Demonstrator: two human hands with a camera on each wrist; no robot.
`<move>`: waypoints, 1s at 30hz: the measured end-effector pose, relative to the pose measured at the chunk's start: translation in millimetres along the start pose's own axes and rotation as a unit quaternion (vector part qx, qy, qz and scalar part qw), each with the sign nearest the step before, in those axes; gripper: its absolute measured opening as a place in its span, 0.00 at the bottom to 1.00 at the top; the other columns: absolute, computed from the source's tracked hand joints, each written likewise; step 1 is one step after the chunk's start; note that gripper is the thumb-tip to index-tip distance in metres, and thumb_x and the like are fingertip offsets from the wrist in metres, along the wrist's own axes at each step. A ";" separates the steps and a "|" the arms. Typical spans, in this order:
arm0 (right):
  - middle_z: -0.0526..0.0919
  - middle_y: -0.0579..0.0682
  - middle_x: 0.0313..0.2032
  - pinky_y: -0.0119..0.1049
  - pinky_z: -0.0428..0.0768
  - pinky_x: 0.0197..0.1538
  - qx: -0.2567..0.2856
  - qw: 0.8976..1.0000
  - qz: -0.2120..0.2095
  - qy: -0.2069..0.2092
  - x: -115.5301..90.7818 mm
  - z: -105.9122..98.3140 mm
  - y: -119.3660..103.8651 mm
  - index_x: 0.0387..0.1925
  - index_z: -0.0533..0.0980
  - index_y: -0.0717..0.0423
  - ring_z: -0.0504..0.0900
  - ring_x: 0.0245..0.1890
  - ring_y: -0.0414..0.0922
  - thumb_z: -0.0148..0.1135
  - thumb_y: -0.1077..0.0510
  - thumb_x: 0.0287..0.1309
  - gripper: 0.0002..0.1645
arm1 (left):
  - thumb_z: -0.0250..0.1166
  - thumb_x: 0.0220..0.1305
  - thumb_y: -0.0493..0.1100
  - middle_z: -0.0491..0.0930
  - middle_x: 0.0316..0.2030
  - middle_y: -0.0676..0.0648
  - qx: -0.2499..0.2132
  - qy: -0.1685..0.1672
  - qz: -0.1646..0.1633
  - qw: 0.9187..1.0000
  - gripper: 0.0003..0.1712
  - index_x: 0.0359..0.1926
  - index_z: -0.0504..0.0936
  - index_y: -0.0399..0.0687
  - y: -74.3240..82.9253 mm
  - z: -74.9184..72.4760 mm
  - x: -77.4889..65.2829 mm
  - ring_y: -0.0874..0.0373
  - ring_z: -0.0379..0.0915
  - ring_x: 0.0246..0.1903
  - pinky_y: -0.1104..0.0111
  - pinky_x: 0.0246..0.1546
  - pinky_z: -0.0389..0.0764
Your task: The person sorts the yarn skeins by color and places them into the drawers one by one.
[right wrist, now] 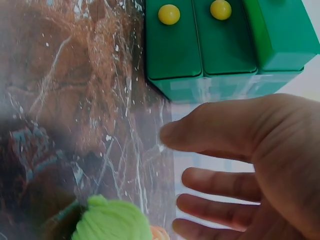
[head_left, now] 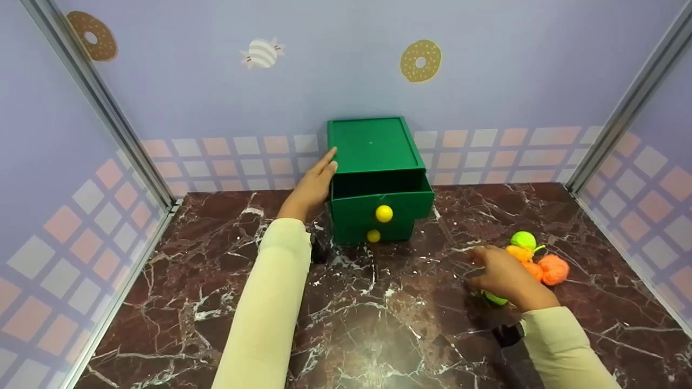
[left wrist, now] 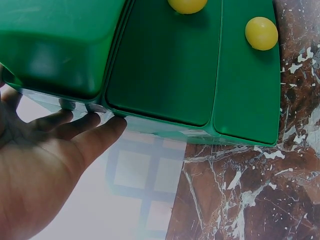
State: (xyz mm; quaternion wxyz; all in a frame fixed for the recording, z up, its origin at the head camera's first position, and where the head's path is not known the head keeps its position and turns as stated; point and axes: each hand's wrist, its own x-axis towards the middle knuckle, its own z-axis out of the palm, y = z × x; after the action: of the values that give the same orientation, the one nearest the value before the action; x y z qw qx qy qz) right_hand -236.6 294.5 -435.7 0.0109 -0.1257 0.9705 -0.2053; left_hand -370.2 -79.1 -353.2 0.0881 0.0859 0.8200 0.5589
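1. Two hands are seen, both unclenched. In the head view, the left hand (head_left: 312, 190) is laid along the left side of a green drawer unit (head_left: 373, 143), centre of the frame. Its fingers are nearly straight; the thumb is mostly cut off at the left edge of the left wrist view.
2. The right hand (head_left: 505, 278) is held right of centre with thumb and fingers spread; nothing is gripped.
3. Fluffy balls are clustered at centre right on the dark, veined worktop (head_left: 351, 324): a green ball (head_left: 523, 239) uppermost, a yellow-orange ball (head_left: 519, 253) below it, a red-orange ball (head_left: 554, 269) to the right. An orange ball (head_left: 534, 269) is partly covered by the right hand, as is a lower green ball (head_left: 494, 298). In the right wrist view one green ball is cut off by the bottom edge.
4. The top drawer (head_left: 354, 208) is pulled out; its interior is too dark for contents to be made out. Two closed drawers are shown beneath it in the wrist views, but only one lower yellow knob (head_left: 373, 236) is visible in the head view.
5. A black object (head_left: 508, 335) at the right cuff is hard to identify.
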 end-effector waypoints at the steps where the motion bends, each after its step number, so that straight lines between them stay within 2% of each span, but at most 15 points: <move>1: 0.83 0.63 0.42 0.56 0.79 0.47 -0.001 1.000 0.002 -0.006 -0.4 -0.8 0.8 0.44 0.79 0.64 0.81 0.42 0.59 0.74 0.59 0.43 0.24 | 0.41 0.75 0.62 0.43 0.77 0.57 -0.010 -0.002 -0.003 1.000 0.28 0.73 0.48 0.85 0.1 0.3 0.0 0.48 0.39 0.76 0.45 0.72 0.51; 3: 0.84 0.62 0.40 0.55 0.79 0.45 -0.009 1.000 0.001 -0.015 -1.1 -2.3 2.7 0.43 0.79 0.64 0.82 0.40 0.58 0.75 0.58 0.42 0.24 | 0.41 0.75 0.63 0.42 0.77 0.57 -0.016 -0.006 -0.006 1.000 0.28 0.72 0.47 0.87 -0.2 0.2 0.1 0.48 0.38 0.76 0.45 0.72 0.50; 8: 0.85 0.57 0.32 0.46 0.79 0.35 -0.027 0.999 -0.006 -0.030 -3.8 -6.2 7.0 0.38 0.81 0.64 0.80 0.30 0.48 0.74 0.61 0.37 0.21 | 0.41 0.75 0.63 0.42 0.77 0.57 -0.010 -0.009 -0.006 1.000 0.28 0.72 0.46 0.87 -1.2 -0.5 1.3 0.49 0.36 0.77 0.45 0.73 0.48; 12: 0.86 0.56 0.32 0.41 0.77 0.32 -0.022 0.998 -0.005 -0.050 -7.5 -7.8 9.3 0.36 0.81 0.64 0.78 0.29 0.45 0.71 0.65 0.34 0.20 | 0.40 0.75 0.63 0.43 0.77 0.57 0.006 -0.003 0.001 1.000 0.29 0.73 0.46 0.85 -1.2 -0.6 2.1 0.49 0.37 0.77 0.46 0.74 0.46; 17: 0.85 0.54 0.31 0.36 0.72 0.28 -0.031 0.998 -0.001 -0.063 -11.0 -6.9 11.1 0.34 0.83 0.62 0.73 0.25 0.43 0.68 0.68 0.31 0.19 | 0.40 0.75 0.63 0.43 0.77 0.57 0.006 -0.005 -0.001 1.000 0.29 0.73 0.46 0.85 -1.1 -0.5 1.4 0.50 0.37 0.77 0.47 0.74 0.46; 23: 0.86 0.55 0.35 0.37 0.72 0.29 -0.032 0.997 0.005 -0.074 -11.4 -5.0 15.0 0.38 0.84 0.61 0.75 0.27 0.44 0.65 0.70 0.34 0.21 | 0.39 0.75 0.63 0.44 0.77 0.56 0.044 -0.001 0.014 0.999 0.29 0.74 0.46 0.83 -2.8 -1.8 2.3 0.49 0.39 0.76 0.46 0.73 0.47; 26: 0.85 0.54 0.33 0.37 0.71 0.28 -0.033 0.997 0.012 -0.072 -11.6 -3.7 18.1 0.35 0.83 0.60 0.74 0.26 0.44 0.65 0.71 0.34 0.19 | 0.39 0.75 0.64 0.44 0.77 0.56 0.044 -0.002 0.016 0.999 0.29 0.74 0.45 0.83 -3.5 -2.0 3.0 0.48 0.40 0.76 0.46 0.73 0.47; 30: 0.81 0.51 0.28 0.36 0.67 0.27 -0.036 0.998 0.017 -0.050 -13.5 0.5 20.9 0.30 0.81 0.59 0.69 0.24 0.44 0.64 0.71 0.31 0.16 | 0.39 0.75 0.64 0.43 0.77 0.57 0.035 -0.006 0.013 0.999 0.29 0.73 0.45 0.84 -2.7 -2.1 2.1 0.48 0.39 0.76 0.45 0.73 0.47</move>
State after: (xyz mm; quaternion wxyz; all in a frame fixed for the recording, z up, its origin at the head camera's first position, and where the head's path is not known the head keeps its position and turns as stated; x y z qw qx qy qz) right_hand -228.5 316.1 -444.9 0.0586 -0.1192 0.9775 -0.1638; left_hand -372.8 -81.5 -355.1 0.0825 0.1030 0.8373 0.5306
